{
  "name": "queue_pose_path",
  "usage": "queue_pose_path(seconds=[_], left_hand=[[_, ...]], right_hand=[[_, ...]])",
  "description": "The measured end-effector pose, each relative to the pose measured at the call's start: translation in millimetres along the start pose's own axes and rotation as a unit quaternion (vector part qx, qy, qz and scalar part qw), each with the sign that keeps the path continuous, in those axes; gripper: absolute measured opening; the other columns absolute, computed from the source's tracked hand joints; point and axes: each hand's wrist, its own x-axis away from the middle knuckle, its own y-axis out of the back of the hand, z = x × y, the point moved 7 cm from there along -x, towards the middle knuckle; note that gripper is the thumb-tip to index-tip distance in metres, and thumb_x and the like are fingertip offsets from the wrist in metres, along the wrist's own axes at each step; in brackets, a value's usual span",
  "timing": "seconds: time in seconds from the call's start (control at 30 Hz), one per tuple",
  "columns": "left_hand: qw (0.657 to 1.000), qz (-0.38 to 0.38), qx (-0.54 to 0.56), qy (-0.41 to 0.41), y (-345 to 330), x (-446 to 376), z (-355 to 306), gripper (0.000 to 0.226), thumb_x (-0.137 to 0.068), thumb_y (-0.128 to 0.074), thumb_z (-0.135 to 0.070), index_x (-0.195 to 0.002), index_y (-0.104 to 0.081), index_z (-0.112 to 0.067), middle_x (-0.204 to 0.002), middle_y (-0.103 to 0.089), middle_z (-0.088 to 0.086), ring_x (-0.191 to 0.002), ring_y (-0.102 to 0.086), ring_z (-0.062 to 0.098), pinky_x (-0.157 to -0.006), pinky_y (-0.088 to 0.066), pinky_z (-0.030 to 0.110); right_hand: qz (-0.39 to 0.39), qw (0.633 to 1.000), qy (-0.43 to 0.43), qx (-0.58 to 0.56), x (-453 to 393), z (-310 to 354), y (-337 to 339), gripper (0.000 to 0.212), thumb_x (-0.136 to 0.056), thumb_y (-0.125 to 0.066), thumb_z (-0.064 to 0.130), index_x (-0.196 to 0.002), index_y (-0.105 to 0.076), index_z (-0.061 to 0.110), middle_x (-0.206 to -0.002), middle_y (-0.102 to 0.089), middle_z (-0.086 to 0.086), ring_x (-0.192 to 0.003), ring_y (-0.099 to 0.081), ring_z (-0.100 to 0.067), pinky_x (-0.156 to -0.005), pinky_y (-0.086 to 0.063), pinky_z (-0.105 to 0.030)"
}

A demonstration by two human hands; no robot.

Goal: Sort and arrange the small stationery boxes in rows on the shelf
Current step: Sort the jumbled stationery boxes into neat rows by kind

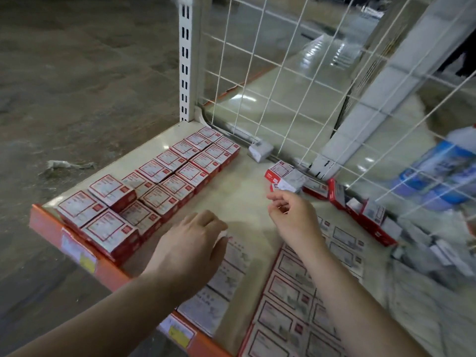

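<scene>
Stationery boxes [164, 173], red with white label panels, lie in two neat rows along the left part of the cream shelf [239, 194], running from its orange front lip [108, 274] back to the slotted white upright [186, 57]; one box [112, 193] sits stacked on the front of the left row; grey concrete floor lies to the left, glossy pale floor shows behind the white wire mesh back [283, 73]. Printing on the labels is too blurred to read; yellow-and-white price tags [180, 332] are fixed to the lip. Left hand [192, 247] hovers low over the shelf, palm down, fingers loosely bent, holding nothing (its fingertips are just above a near row of boxes [226, 274]). Right hand [293, 217] is raised mid-shelf, fingers curled inward; whether it pinches anything cannot be told. Beyond it, loose boxes [280, 173] lie jumbled near the mesh, one pale box [260, 150] apart; further right more boxes [360, 212] are tipped against the mesh, with a blurred blue-and-white item [443, 171] behind it.
</scene>
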Motion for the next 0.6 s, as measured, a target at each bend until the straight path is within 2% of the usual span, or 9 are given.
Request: queue_pose_path(seconds=[0.1,0.23,0.33,0.47,0.53,0.6], left_hand=[[1.000,0.020,-0.019,0.013,-9,-7,-5,0.034,-0.096,-0.033,-0.039,-0.117,-0.057,-0.027,-0.115,-0.051,-0.011,-0.107,-0.048,0.011,-0.083,-0.044,0.027],[0.998,0.034,-0.061,0.004,-17,-17,-14,0.036,-0.097,-0.028,-0.040,-0.106,-0.059,-0.025,-0.103,-0.051,-0.009,-0.099,-0.047,0.011,-0.079,-0.044,0.026],[0.997,0.039,-0.070,0.008,-20,-22,-16,0.035,-0.098,-0.026,-0.040,-0.101,-0.057,-0.024,-0.098,-0.048,-0.009,-0.095,-0.044,0.009,-0.076,-0.043,0.024],[0.996,0.042,-0.083,0.017,-20,-26,-17,0.033,-0.097,-0.026,-0.040,-0.097,-0.055,-0.024,-0.094,-0.047,-0.011,-0.093,-0.044,0.008,-0.074,-0.045,0.024],[0.995,0.047,-0.088,0.020,-20,-27,-17,0.033,-0.097,-0.026,-0.041,-0.096,-0.055,-0.024,-0.094,-0.047,-0.011,-0.093,-0.044,0.008,-0.074,-0.046,0.024],[0.994,0.049,-0.092,0.023,-20,-29,-17,0.033,-0.097,-0.027,-0.042,-0.095,-0.054,-0.024,-0.094,-0.047,-0.011,-0.094,-0.044,0.008,-0.074,-0.045,0.024]], right_hand=[[-0.049,0.998,-0.042,0.013,-3,-20,20,0.026,-0.087,-0.058,0.010,-0.111,-0.063,0.016,-0.097,-0.063,0.004,-0.076,-0.053,-0.005,-0.055,-0.034,-0.005],[-0.078,0.994,-0.068,0.022,-13,-36,33,0.036,-0.087,-0.060,0.013,-0.123,-0.056,0.014,-0.110,-0.062,-0.002,-0.088,-0.054,-0.011,-0.063,-0.035,-0.019],[-0.071,0.994,-0.075,0.026,-23,-42,35,0.037,-0.087,-0.062,0.017,-0.123,-0.055,0.011,-0.113,-0.060,-0.003,-0.088,-0.053,-0.011,-0.054,-0.031,-0.014],[-0.059,0.995,-0.079,-0.006,-33,-44,34,0.044,-0.084,-0.067,0.018,-0.124,-0.050,0.011,-0.108,-0.058,0.000,-0.068,-0.047,0.002,-0.048,-0.030,-0.009],[-0.053,0.995,-0.084,-0.026,-37,-45,32,0.050,-0.084,-0.067,0.018,-0.129,-0.045,0.012,-0.107,-0.055,0.003,-0.069,-0.044,0.004,-0.047,-0.032,-0.008],[-0.056,0.995,-0.081,-0.029,-39,-42,30,0.047,-0.084,-0.066,0.016,-0.127,-0.047,0.014,-0.110,-0.058,0.002,-0.071,-0.048,0.001,-0.047,-0.033,-0.007]])
